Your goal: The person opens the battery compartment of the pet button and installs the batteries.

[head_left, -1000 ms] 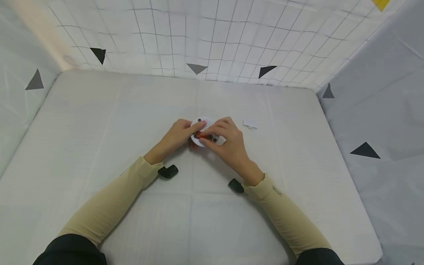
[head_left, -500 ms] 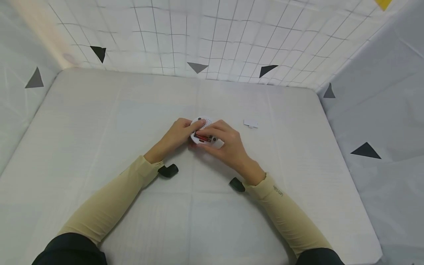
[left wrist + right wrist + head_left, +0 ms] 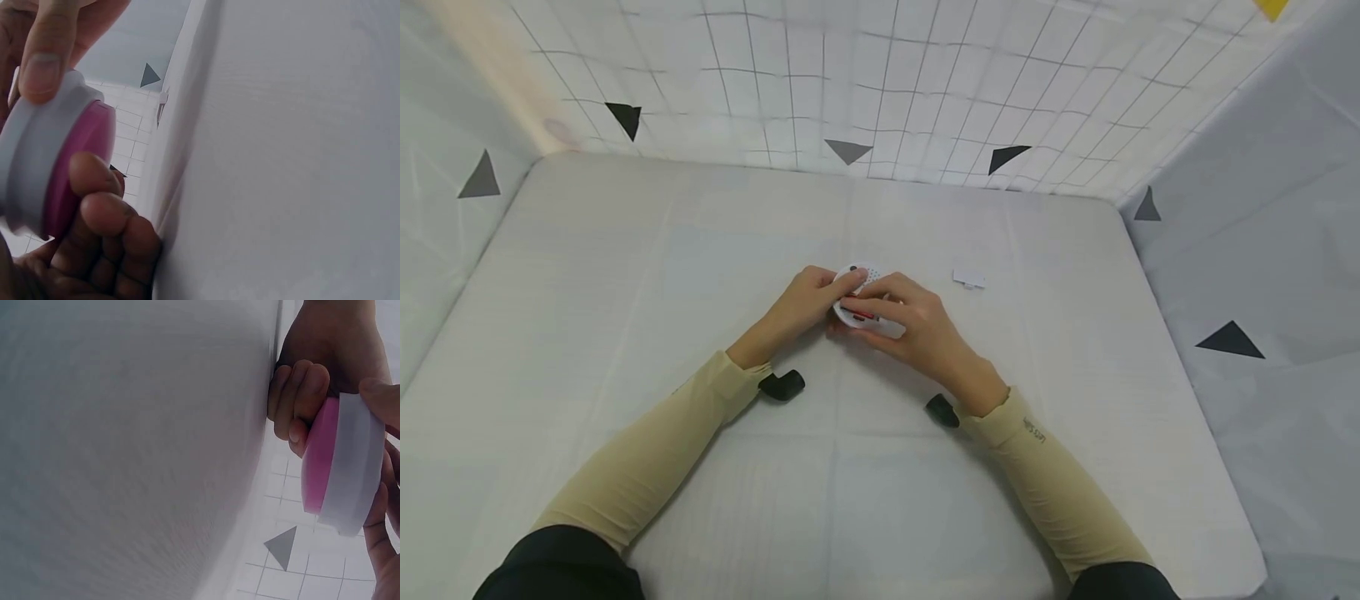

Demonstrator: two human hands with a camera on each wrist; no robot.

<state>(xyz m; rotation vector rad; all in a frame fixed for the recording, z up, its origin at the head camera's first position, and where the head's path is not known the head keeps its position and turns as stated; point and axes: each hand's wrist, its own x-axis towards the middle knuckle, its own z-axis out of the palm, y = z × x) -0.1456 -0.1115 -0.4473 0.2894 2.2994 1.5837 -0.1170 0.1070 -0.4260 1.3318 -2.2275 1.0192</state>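
Note:
A round battery device has a white body (image 3: 356, 469) and a pink dome (image 3: 320, 456). Its white face (image 3: 846, 319), with small holes and an uncovered battery slot, is turned up in the head view. Red batteries (image 3: 865, 314) show in the slot, partly hidden by fingers. My left hand (image 3: 801, 302) grips the device from the left, thumb across the face and fingers curled under the dome. My right hand (image 3: 919, 323) reaches over from the right, fingertips on the batteries and its thumb (image 3: 42, 75) against the white rim.
A small white battery cover (image 3: 970, 278) with a tab lies on the white table (image 3: 737, 225), right of and behind the device. Black wrist camera mounts (image 3: 782, 386) stick out inward from both cuffs. A gridded wall (image 3: 850, 92) stands behind the table.
The right fingers have shifted over the slot from a pinch on a battery to lie flatter across the batteries, and the right wrist has moved slightly right. The left hand keeps its hold.

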